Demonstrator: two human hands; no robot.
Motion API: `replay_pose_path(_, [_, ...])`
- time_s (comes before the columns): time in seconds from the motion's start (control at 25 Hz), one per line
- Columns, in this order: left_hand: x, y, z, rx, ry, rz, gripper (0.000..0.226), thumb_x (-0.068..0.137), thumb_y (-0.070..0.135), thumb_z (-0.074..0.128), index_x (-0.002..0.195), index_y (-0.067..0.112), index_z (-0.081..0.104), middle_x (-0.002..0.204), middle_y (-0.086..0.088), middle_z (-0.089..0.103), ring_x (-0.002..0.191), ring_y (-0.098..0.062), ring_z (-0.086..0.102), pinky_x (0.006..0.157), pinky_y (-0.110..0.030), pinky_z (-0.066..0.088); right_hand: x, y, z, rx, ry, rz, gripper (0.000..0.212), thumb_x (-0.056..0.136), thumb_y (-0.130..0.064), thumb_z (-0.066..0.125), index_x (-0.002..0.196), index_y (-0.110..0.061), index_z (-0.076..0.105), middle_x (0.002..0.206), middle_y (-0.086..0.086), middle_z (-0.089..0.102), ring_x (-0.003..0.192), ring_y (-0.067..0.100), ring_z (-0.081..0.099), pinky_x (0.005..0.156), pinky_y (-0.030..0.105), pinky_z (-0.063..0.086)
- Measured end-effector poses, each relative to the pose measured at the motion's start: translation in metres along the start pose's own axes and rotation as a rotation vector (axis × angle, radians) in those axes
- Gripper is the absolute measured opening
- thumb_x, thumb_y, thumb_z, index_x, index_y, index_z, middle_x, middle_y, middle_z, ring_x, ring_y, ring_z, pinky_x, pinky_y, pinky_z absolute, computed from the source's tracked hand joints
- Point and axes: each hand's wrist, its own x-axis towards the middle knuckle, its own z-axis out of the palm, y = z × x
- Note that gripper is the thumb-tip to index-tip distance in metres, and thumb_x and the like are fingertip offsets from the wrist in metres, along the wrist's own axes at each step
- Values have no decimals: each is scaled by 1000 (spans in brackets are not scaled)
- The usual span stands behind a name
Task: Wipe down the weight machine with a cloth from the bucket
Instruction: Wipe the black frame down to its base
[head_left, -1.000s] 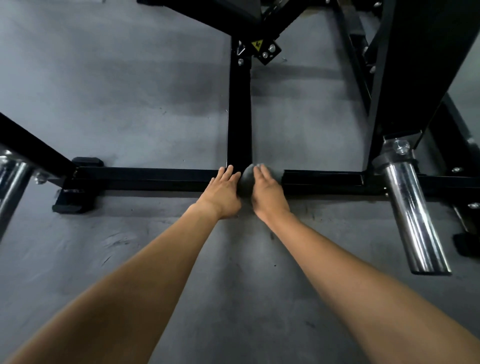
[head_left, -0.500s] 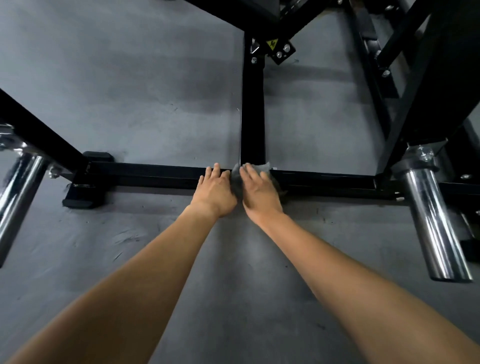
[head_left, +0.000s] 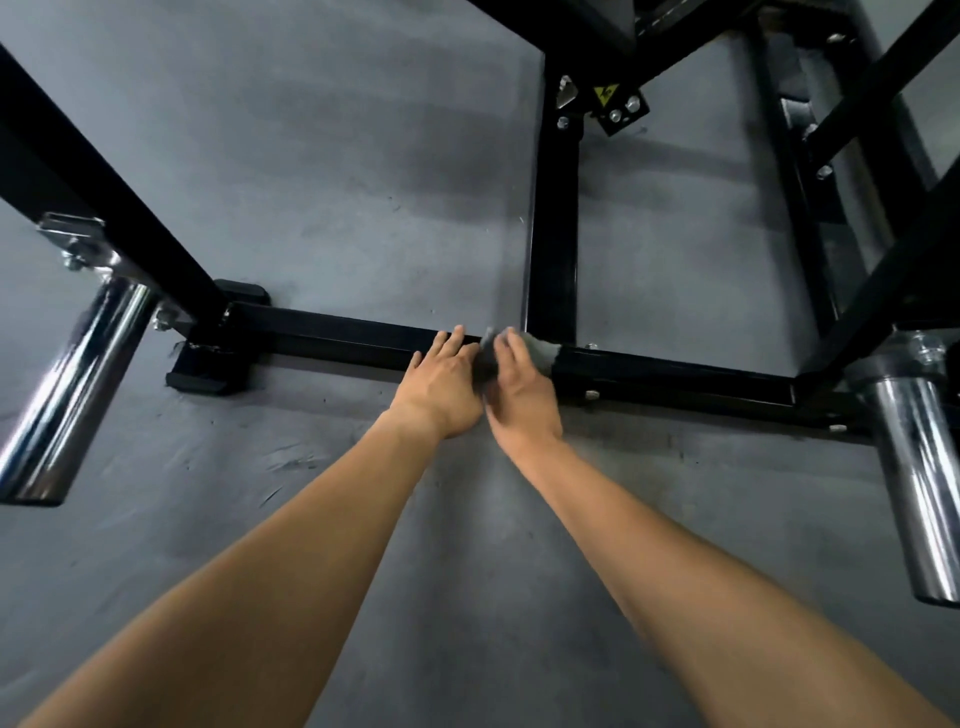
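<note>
Cloth (head_left: 541, 349) under right hand (head_left: 522, 396), on crossbar (head_left: 337, 333)

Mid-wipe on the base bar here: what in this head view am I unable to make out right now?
Head view only.
The cloth: mostly hidden under the right hand; motion blur leaves press or pinch unclear.
The bucket: outside the frame.
The yellow label: too small to read.
The weight machine: upper part cut off by the top edge.
</note>
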Motion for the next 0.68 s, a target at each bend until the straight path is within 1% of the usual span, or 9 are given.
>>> replay_pose_path(0.04, [-1, -1, -3, -34, 2, 12, 64, 99, 23, 48, 160, 14, 28, 172, -8, 6, 158, -23, 4, 128, -45, 12, 1, -4, 0, 7, -22, -58, 60, 97, -15, 55, 155, -17, 40, 167, -1, 29, 122, 33, 64, 97, 43, 53])
replay_pose_path(0.08, [-1, 0, -4, -77, 2, 22, 63, 100, 23, 48, 159, 13, 30, 171, -11, 8, 158, -23, 5, 127, -41, 13, 3, -1, -4, 25, -21, -62, 59, 96, -18, 55, 154, -22, 43, 165, -5, 33, 124, 30, 63, 96, 42, 54])
replay_pose_path(0.16, [-4, -2, -14, -141, -25, 35, 63, 99, 19, 48, 159, 10, 30, 170, -13, 13, 157, -23, 12, 126, -34, 16, 2, 9, -15, 12, 18, 29, 56, 94, -24, 55, 150, -28, 49, 162, -11, 39, 126, 26, 61, 97, 39, 53])
replay_pose_path(0.28, [-12, -22, -34, -144, -39, 43, 63, 97, 15, 51, 157, 7, 32, 165, -12, 29, 151, -24, 29, 121, -29, 23, -4, 1, -22, -50, 10, 176, 57, 97, -19, 52, 154, -21, 44, 165, -6, 33, 132, 26, 57, 104, 38, 49])
replay_pose_path(0.4, [-22, -43, -53, -146, -84, -9, 59, 97, 16, 53, 154, 4, 38, 158, -15, 41, 146, -28, 37, 118, -30, 27, 7, -50, -24, -105, -161, 159, 67, 97, -13, 53, 159, -12, 29, 169, 1, 21, 131, 34, 55, 106, 40, 46])
replay_pose_path(0.48, [-26, -57, -63, -159, -68, -77, 50, 98, 19, 53, 145, 4, 48, 148, -19, 50, 139, -32, 45, 113, -33, 33, 12, -87, -12, -88, -275, 29, 71, 96, -17, 57, 160, -11, 26, 168, 5, 22, 133, 36, 53, 108, 41, 45])
replay_pose_path(0.56, [-24, -73, -68, -174, 10, -123, 44, 96, 21, 53, 136, 3, 55, 138, -23, 53, 130, -39, 50, 110, -38, 38, 25, -107, -7, -100, -290, -54, 66, 96, -28, 56, 157, -15, 34, 163, 4, 34, 132, 33, 54, 106, 41, 44])
replay_pose_path(0.64, [-23, -86, -66, -170, 78, -131, 41, 95, 19, 54, 132, 2, 56, 134, -23, 52, 127, -42, 49, 109, -43, 39, 29, -101, -4, -219, -150, -73, 48, 99, -39, 49, 145, -22, 52, 145, 0, 54, 121, 32, 56, 99, 41, 45])
replay_pose_path(0.68, [-24, -93, -66, -141, 105, -127, 41, 94, 18, 54, 133, 3, 56, 135, -22, 50, 127, -41, 48, 109, -45, 39, 29, -94, -2, -268, -46, -95, 40, 101, -41, 46, 133, -23, 62, 133, -1, 60, 114, 31, 54, 94, 41, 45])
